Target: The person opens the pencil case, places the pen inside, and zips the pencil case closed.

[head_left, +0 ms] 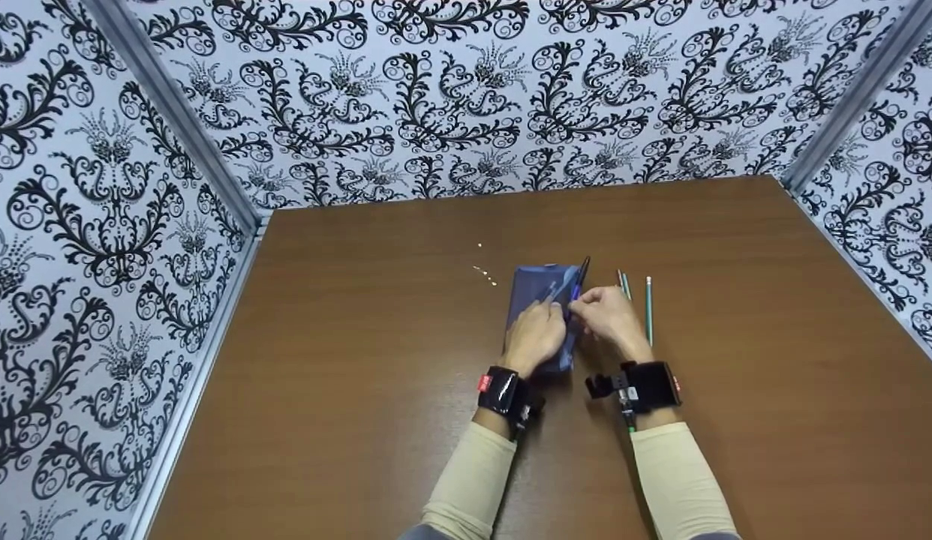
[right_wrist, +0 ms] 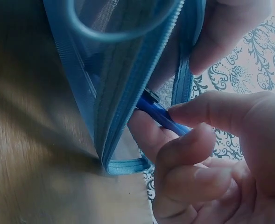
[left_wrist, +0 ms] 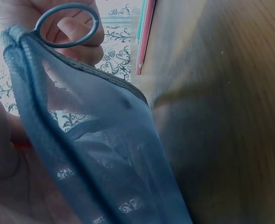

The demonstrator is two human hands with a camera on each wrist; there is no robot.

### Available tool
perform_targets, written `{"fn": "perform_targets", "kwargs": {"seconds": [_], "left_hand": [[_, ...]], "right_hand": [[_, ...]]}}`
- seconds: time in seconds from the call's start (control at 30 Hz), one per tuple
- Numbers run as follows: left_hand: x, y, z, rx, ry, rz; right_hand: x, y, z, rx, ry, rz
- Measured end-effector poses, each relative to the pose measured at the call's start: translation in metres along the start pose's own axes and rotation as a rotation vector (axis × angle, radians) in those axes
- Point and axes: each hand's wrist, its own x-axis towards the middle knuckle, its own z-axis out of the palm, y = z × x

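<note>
A blue mesh zip pouch [head_left: 527,289] lies on the table, its zipped mouth parted on the right side. My left hand [head_left: 537,334] rests over the pouch and grips its edge; its fingers [right_wrist: 212,51] show by the far rim in the right wrist view. My right hand [head_left: 608,315] pinches a blue pen [right_wrist: 158,112] between thumb and fingertips. The clip end of this pen is between the zipper edges, overlapping the pouch's mouth. A blue pull ring [left_wrist: 67,45] hangs at the zipper's end, in front of the right hand in the left wrist view.
To the right of my right hand lie a green pencil [head_left: 649,307] and some more pencils [head_left: 624,283], one of them red [left_wrist: 146,42] in the left wrist view. The brown tabletop [head_left: 346,360] meets patterned walls [head_left: 466,97] at the back and sides.
</note>
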Motion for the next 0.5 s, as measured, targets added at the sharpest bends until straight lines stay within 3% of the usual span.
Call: {"fn": "perform_targets", "kwargs": {"seconds": [0.37,0.5], "left_hand": [[-0.0001,-0.0009,0.0007,-0.015,-0.007,-0.010],[0.0000,-0.0008,0.0010,-0.001,-0.002,0.014]], "right_hand": [[0.0008,0.0003,-0.0004,-0.013,-0.050,0.031],[0.0005,0.0000,0.0002,-0.005,-0.052,0.031]]}}
